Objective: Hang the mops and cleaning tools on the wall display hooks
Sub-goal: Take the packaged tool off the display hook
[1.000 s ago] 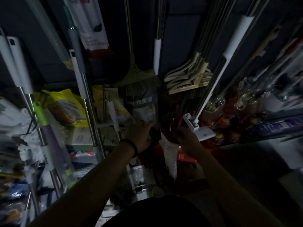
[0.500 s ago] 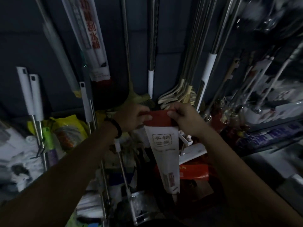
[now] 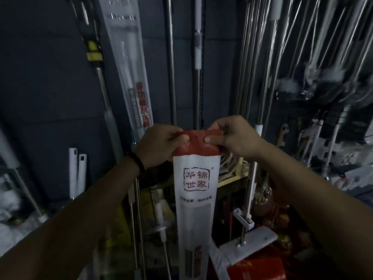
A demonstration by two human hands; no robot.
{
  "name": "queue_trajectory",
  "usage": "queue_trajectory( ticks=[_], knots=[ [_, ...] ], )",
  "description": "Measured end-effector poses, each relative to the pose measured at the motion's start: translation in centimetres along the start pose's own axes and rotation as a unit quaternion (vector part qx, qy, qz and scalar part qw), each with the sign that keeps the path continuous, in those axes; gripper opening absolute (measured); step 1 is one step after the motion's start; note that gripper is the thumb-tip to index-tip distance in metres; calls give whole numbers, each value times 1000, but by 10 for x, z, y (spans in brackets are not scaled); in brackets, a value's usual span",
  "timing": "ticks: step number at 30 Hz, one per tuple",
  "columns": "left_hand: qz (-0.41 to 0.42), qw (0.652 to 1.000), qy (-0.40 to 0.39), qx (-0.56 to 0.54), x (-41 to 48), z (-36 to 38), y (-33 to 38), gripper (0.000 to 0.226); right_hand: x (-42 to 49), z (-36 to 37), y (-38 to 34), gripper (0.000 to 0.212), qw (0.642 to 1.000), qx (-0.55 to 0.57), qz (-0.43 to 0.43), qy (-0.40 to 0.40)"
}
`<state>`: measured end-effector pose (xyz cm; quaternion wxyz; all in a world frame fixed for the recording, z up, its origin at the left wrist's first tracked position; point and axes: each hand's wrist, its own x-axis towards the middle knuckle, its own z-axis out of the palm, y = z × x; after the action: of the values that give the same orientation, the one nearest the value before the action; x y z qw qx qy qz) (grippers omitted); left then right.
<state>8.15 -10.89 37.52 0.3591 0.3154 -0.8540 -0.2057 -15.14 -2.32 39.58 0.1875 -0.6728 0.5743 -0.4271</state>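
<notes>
Packaged tool (image 3: 195, 199) lifted higher, left hand (image 3: 159, 144) and right hand (image 3: 236, 138) pinching its red top, contents indistinct

A shop for household cleaning goods is shown. Many matching steel mop poles (image 3: 252, 67) are hung side by side along a dark wall panel (image 3: 50, 87), and fluffy dusters (image 3: 331, 75) are hung at the right. Goods are kept wrapped: a long clear pack (image 3: 129, 63) and a white sleeve (image 3: 195, 199) are printed with red lettering.
</notes>
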Motion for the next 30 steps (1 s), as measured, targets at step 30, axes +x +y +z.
queue_trajectory(
  ticks=[30],
  knots=[
    [7,922,385,-34,227,-321,145,23,302,-111,-322,18,945,127,-252,168]
  ],
)
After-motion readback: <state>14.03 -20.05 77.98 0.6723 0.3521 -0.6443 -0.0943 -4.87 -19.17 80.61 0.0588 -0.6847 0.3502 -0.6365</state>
